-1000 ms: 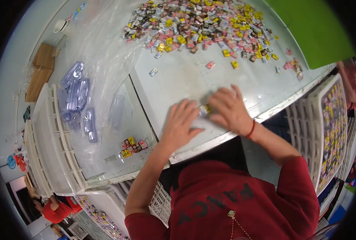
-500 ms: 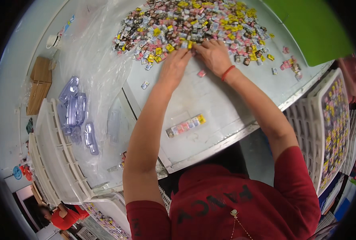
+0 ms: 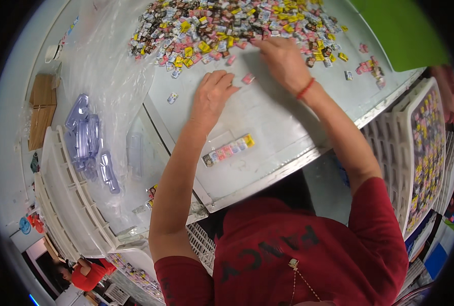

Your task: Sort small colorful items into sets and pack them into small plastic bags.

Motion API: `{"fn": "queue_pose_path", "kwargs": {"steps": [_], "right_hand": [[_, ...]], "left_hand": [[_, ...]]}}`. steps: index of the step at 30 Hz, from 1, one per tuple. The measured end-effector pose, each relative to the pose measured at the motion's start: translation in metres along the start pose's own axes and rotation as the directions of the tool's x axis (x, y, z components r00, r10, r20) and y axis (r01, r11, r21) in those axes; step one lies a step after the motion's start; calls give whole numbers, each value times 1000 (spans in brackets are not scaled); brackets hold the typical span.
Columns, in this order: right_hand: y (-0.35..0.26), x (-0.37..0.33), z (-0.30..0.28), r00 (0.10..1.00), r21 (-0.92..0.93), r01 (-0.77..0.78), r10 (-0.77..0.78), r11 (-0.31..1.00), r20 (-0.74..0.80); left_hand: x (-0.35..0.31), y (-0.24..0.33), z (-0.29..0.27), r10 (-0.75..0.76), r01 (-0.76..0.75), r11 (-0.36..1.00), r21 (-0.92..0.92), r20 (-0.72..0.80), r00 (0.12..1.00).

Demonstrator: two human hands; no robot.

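Observation:
A large heap of small candy-like pieces (image 3: pixel 222 23) in yellow, pink, white, black and brown covers the far part of the white table. At its near edge is my right hand (image 3: pixel 284 60), its fingers drawn together and its fingertips hidden among pieces. My left hand (image 3: pixel 211 98) hovers nearer to me, fingers loosely curled and thumb apart, with nothing visible in it. A loose pink piece (image 3: pixel 248 78) lies between the hands. Nearer me, a short row of pieces (image 3: pixel 229 151), black, pink and yellow, sits by a clear plastic tray (image 3: pixel 218 141).
Clear purplish plastic trays (image 3: pixel 88 135) lie on plastic sheeting (image 3: pixel 120 56) at left, near a cardboard box (image 3: pixel 42 109). White crates (image 3: pixel 398 132) stand at right, the top one filled with pieces. A green panel (image 3: pixel 400 35) is far right. A person in red (image 3: pixel 86 275) is at lower left.
My left hand has drawn back from the heap toward me, away from the right hand. The right hand has shifted slightly, staying at the heap's edge. The whole view has shifted a little.

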State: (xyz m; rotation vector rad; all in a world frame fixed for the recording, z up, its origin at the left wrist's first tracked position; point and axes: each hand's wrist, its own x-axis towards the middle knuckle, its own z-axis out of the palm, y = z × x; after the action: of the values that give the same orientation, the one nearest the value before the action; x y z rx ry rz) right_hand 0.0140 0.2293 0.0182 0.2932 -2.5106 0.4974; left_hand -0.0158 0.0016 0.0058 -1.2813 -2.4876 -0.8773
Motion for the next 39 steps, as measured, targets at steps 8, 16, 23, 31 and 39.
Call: {"fn": "queue_pose_path", "kwargs": {"steps": [8,16,23,31,39], "right_hand": [[-13,-66,-52,970,84,-225,215,971,116],[-2,-21,-23,996,-51,-64,66,997,52],[3,-20,-15,974,-266,109,-50,958,221],[-37,-71,-35,981,53,-46,35,998,191],[-38,-80,-32,994,95,-86,78,992,81]], "left_hand": [[3,11,0,-114,126,980,-153,85,990],[20,13,7,25,-19,991,-129,45,999],[10,20,6,-72,114,964,-239,176,982],[4,14,0,-63,76,979,-191,75,995],[33,15,0,-78,159,954,-254,303,950]]}}
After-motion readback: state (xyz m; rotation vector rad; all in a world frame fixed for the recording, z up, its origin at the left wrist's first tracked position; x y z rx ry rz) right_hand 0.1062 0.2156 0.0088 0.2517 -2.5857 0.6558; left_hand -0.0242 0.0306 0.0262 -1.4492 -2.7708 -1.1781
